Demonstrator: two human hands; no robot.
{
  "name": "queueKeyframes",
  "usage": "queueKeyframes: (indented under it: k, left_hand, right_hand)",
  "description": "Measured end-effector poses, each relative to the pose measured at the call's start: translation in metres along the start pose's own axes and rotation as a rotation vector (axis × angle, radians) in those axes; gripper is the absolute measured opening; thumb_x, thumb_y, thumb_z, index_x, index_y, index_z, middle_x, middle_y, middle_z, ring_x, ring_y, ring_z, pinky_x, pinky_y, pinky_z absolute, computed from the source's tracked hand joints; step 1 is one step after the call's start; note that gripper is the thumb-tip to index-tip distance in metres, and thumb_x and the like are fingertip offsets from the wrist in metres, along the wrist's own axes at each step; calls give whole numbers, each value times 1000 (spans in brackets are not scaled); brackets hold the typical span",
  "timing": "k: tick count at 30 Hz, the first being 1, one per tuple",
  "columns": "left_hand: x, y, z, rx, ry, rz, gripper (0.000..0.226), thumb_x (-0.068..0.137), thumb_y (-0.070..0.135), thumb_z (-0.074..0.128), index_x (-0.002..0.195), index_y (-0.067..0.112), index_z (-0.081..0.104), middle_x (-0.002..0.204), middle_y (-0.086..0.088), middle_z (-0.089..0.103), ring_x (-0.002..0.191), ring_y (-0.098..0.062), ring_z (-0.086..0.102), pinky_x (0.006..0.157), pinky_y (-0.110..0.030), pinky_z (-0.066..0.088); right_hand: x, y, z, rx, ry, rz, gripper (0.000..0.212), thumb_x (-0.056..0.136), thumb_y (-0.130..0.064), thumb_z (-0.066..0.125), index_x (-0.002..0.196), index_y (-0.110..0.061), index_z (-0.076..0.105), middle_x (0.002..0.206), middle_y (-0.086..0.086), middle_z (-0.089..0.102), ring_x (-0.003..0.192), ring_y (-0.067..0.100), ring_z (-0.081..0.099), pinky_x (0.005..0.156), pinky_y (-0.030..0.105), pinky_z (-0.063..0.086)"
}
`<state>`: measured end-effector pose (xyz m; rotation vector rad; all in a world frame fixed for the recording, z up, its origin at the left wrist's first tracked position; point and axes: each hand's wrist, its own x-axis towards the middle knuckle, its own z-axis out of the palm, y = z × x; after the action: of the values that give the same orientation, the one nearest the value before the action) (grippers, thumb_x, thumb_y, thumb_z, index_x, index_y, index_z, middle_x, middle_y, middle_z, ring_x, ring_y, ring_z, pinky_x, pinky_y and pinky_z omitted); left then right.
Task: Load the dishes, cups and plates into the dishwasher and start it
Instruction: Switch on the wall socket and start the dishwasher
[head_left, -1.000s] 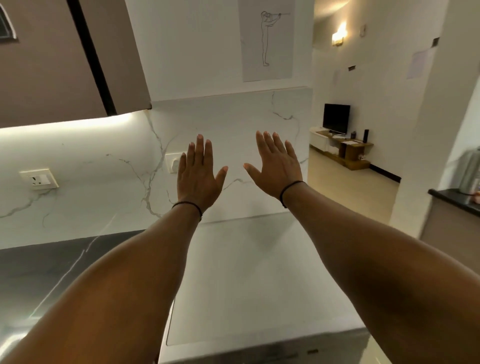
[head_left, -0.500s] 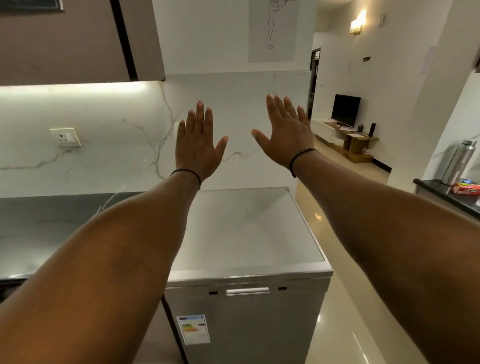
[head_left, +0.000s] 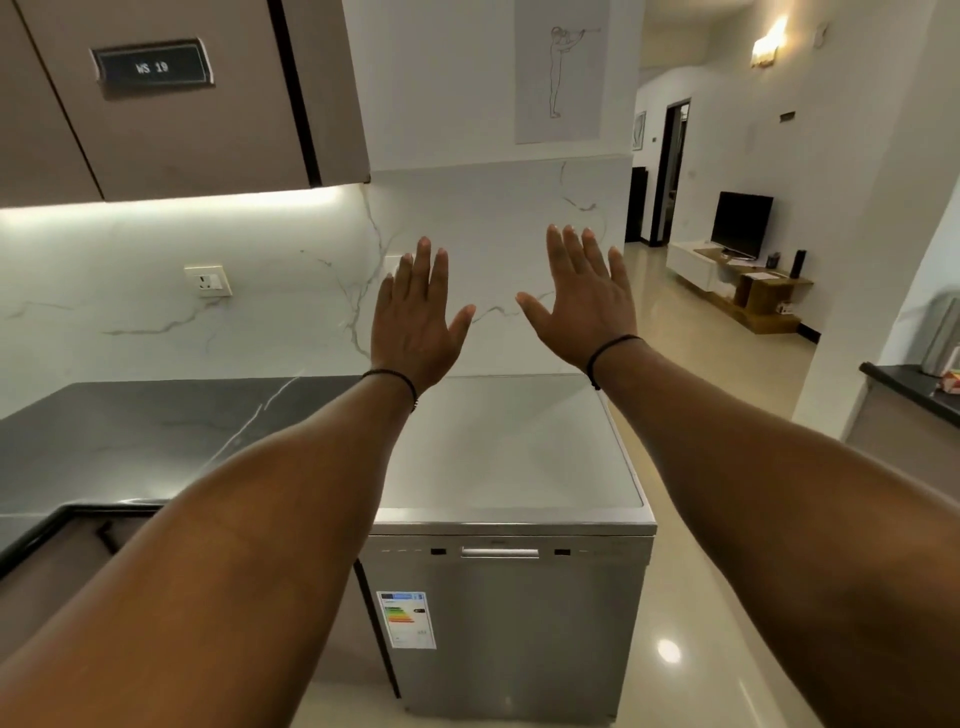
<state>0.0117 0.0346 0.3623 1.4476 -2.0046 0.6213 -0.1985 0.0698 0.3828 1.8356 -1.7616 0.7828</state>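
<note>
A silver freestanding dishwasher (head_left: 511, 613) stands below centre with its door closed, a handle slot (head_left: 500, 552) at the top of the door and an energy label (head_left: 406, 619) on the left. Its flat top is bare. My left hand (head_left: 415, 322) and my right hand (head_left: 584, 301) are stretched out above the back of the dishwasher, backs toward me, fingers spread, holding nothing. No dishes, cups or plates show in this view.
A dark marble counter (head_left: 130, 436) runs left of the dishwasher under brown wall cabinets (head_left: 171, 98). A wall socket (head_left: 208, 280) sits on the white marble backsplash. At right, another dark counter (head_left: 914, 387) holds a steel flask (head_left: 943, 332). Glossy floor leads to a TV unit (head_left: 740, 275).
The view has tilted down and pulled back, so the dishwasher's front now shows in full. Both hands stay raised, spread and empty.
</note>
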Motion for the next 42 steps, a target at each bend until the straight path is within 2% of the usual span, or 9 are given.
queueKeyframes:
  k: [11, 13, 17, 21, 26, 31, 36, 39, 42]
  left_hand:
    - [-50, -28, -8, -55, -39, 40, 75, 99, 56, 27, 156, 14, 3, 163, -10, -2, 150, -30, 6, 120, -46, 17]
    - [-66, -33, 0, -75, -86, 18, 76, 99, 56, 28, 156, 14, 3, 163, -10, -3, 150, -30, 7, 119, -47, 19]
    - [-106, -43, 24, -139, -200, 29, 76, 99, 56, 29, 156, 14, 3, 163, -10, -5, 150, -29, 4, 121, -45, 12]
    - [-140, -53, 47, -151, -286, 43, 77, 98, 57, 32, 156, 14, 7, 163, -10, 0, 149, -30, 8, 121, -44, 13]
    - [-174, -70, 77, -78, -429, 79, 79, 95, 55, 42, 155, 15, 10, 163, -11, 5, 149, -29, 12, 120, -44, 17]
    - [-199, -85, 104, -8, -495, 27, 90, 85, 45, 64, 153, 15, 13, 162, -11, 11, 149, -27, 13, 121, -43, 17]
    - [-245, -91, 169, 43, -582, -25, 96, 80, 38, 72, 153, 15, 13, 161, -13, 11, 149, -29, 12, 121, -42, 16]
    - [-271, -109, 215, 42, -574, -94, 104, 78, 39, 75, 154, 15, 8, 162, -12, 6, 150, -28, 7, 122, -41, 13]
    - [-288, -127, 259, 49, -494, -111, 111, 76, 46, 76, 154, 14, 4, 163, -10, 1, 150, -25, 2, 122, -42, 12]
  right_hand:
    - [-51, -44, -5, -1, -43, 59, 80, 96, -59, 34, 156, -16, 3, 163, 10, 11, 151, 26, 5, 122, 46, 4]
    - [-66, -52, 2, 17, -85, 76, 81, 95, -59, 34, 156, -16, 3, 163, 10, 12, 150, 26, 6, 122, 46, 5]
    - [-99, -58, 23, 12, -182, 98, 81, 95, -60, 33, 156, -16, 3, 163, 9, 11, 151, 26, 6, 122, 46, 6]
    - [-127, -60, 47, 1, -257, 108, 82, 95, -61, 34, 156, -17, 4, 163, 8, 11, 151, 25, 6, 122, 45, 5]
    - [-150, -59, 78, 25, -330, 105, 82, 94, -62, 35, 156, -15, 8, 163, 7, 12, 151, 24, 5, 122, 44, 4]
    - [-167, -56, 129, 102, -396, 61, 84, 94, -64, 35, 156, -15, 9, 163, 7, 12, 151, 22, 5, 122, 41, 4]
    - [-210, -56, 211, 189, -522, 4, 88, 92, -65, 39, 156, -15, 8, 164, 5, 9, 151, 20, 3, 122, 38, 4]
    - [-238, -53, 264, 159, -542, -54, 93, 90, -68, 39, 156, -13, 4, 164, 5, 4, 151, 21, 0, 123, 37, 2]
    - [-256, -53, 315, 132, -489, -96, 95, 89, -70, 38, 156, -13, 2, 164, 6, 2, 151, 21, -2, 123, 36, 0]
